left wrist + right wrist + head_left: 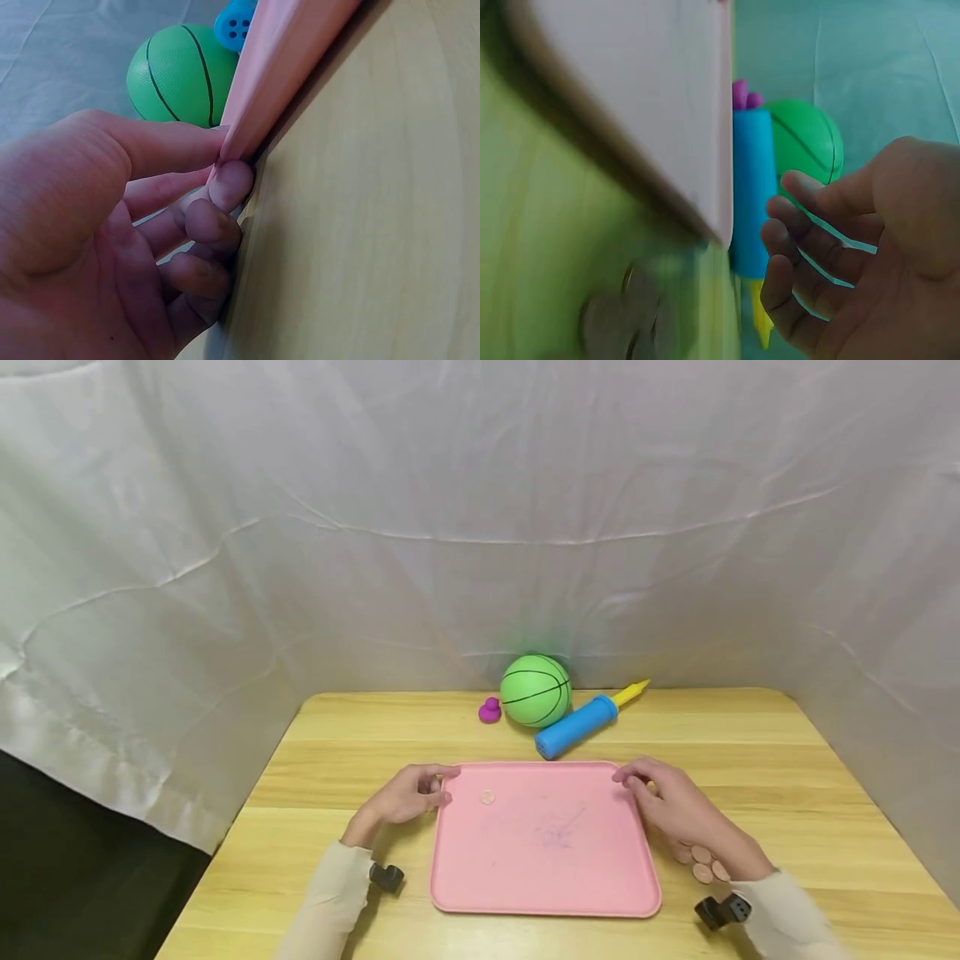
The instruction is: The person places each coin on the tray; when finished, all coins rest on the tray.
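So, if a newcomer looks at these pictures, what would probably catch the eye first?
Probably the bright green ball, standing at the far side of the wooden table beside a blue pump with a yellow nozzle. Next would come the large pink tray in front of them, its left edge pinched by the left hand, while the right hand is at its far right corner.

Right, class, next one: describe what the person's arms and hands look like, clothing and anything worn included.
The left sleeve and right sleeve are plain cream and reach the wrists. A small, blocky black left wrist camera and a matching right wrist camera are worn there; no cables show. The left hand and right hand are bare, without visible gloves or rings.
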Demonstrator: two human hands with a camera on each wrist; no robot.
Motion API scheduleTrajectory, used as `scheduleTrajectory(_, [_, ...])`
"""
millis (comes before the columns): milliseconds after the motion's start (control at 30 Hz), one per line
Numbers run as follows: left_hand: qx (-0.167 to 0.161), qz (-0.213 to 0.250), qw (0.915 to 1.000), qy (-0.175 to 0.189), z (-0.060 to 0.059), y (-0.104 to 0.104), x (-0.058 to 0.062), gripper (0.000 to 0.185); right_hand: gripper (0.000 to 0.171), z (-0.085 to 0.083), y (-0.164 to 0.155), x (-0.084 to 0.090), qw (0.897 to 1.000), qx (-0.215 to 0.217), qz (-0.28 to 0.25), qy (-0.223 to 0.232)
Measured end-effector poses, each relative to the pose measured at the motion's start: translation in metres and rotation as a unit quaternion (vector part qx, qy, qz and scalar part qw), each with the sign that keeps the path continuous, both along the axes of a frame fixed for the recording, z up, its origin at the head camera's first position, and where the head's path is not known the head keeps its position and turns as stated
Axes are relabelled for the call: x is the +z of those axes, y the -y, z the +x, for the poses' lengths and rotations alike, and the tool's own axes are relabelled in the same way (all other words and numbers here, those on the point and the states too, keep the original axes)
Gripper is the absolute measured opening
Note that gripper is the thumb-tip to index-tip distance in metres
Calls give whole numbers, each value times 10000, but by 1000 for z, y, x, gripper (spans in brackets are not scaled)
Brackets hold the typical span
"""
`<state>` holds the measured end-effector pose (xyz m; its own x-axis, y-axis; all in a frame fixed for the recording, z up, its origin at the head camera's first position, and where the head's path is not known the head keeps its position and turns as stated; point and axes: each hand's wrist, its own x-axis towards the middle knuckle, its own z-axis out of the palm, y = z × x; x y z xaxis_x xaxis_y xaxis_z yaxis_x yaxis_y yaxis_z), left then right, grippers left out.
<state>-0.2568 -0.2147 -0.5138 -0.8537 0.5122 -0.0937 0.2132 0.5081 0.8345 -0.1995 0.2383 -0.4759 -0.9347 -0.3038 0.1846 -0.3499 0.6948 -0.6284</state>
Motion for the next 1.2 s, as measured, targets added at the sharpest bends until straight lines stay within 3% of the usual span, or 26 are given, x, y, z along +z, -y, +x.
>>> scheduleTrajectory(233, [22, 42, 10000, 1, -1, -1, -1, 50, 22, 9, -33, -6, 9996, -16, 41, 294])
scheduleTrajectory(533, [-25, -60, 9999, -80, -1, -1, -1, 49, 17, 19, -62, -17, 9984, -122, 541, 87])
scheduleTrajectory(733, [9, -66, 9999, -92, 0, -2, 0, 49, 19, 24, -66, -19, 9975, 30, 712, 9])
scheduleTrajectory(933, [-13, -9, 9999, -113, 0, -1, 0, 49, 16, 23, -64, -20, 9941, 54, 1050, 252])
scheduleTrajectory(1200, [-70, -33, 9999, -103, 1, -1, 3, 48, 14, 20, -61, -19, 9929, -82, 1064, 534])
